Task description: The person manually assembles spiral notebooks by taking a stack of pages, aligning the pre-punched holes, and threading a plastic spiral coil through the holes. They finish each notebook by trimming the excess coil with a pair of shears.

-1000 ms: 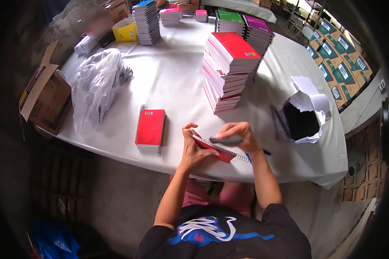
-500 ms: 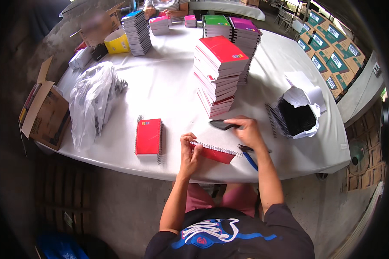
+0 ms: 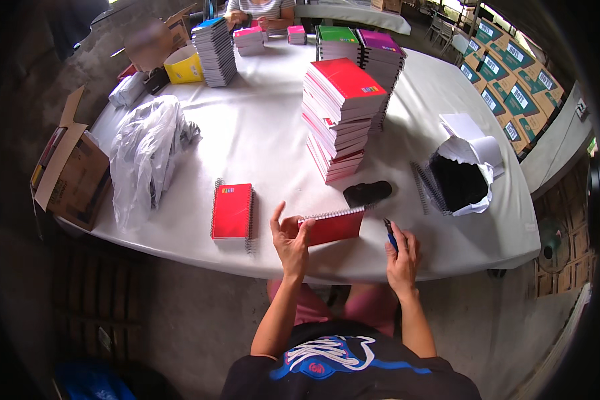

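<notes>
Near the table's front edge, my left hand (image 3: 291,241) grips the left end of a red notebook (image 3: 332,229). The notebook stands tilted on its long side, its wire spiral along the top. My right hand (image 3: 403,259) is closed around blue-handled pliers (image 3: 391,233); their dark jaws point up toward the notebook's right end without visibly touching it. Just beyond the notebook lies a dark, elongated object (image 3: 368,193), its kind unclear. Another red notebook (image 3: 232,212) lies flat to the left, with wire coils along both long sides.
A tall stack of red notebooks (image 3: 345,100) stands ahead, green (image 3: 337,35) and purple notebooks (image 3: 380,41) behind. Right are black coils (image 3: 457,183) in torn white paper. A plastic bag (image 3: 147,153) and a cardboard box (image 3: 77,177) stand left. A person (image 3: 260,12) sits across.
My right hand has let go of the dark object, leaving it on the table, and picked up the pliers. The notebook's right end has swung up and away from me.
</notes>
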`<state>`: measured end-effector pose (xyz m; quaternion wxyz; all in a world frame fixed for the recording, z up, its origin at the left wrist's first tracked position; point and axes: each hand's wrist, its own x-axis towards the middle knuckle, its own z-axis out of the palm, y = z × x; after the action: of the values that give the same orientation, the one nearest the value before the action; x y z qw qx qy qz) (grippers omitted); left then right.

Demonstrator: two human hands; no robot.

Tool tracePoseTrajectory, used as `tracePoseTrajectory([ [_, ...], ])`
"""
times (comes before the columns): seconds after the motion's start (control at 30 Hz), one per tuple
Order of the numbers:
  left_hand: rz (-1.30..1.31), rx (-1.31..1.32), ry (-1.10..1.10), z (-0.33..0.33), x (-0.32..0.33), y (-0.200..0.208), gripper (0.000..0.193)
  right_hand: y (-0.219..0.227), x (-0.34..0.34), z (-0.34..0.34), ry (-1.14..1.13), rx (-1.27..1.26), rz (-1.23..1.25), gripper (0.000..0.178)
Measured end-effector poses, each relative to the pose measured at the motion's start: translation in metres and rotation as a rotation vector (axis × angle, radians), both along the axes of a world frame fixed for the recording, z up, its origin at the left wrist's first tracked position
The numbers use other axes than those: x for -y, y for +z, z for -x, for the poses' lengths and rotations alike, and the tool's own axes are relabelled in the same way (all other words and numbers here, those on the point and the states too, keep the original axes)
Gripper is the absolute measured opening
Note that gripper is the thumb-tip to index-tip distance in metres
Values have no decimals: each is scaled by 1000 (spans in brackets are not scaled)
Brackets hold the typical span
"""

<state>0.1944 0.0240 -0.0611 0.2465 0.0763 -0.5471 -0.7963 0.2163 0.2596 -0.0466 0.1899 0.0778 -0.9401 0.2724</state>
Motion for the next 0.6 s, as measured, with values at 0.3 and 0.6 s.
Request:
tracePoseTrajectory([
  [0.3, 98, -140, 131, -6, -13, 25, 86, 80, 59, -19, 294, -116, 37, 39],
  [0.6, 267, -190, 173, -8, -10, 19, 90, 91, 76, -18, 353, -112, -30, 36],
])
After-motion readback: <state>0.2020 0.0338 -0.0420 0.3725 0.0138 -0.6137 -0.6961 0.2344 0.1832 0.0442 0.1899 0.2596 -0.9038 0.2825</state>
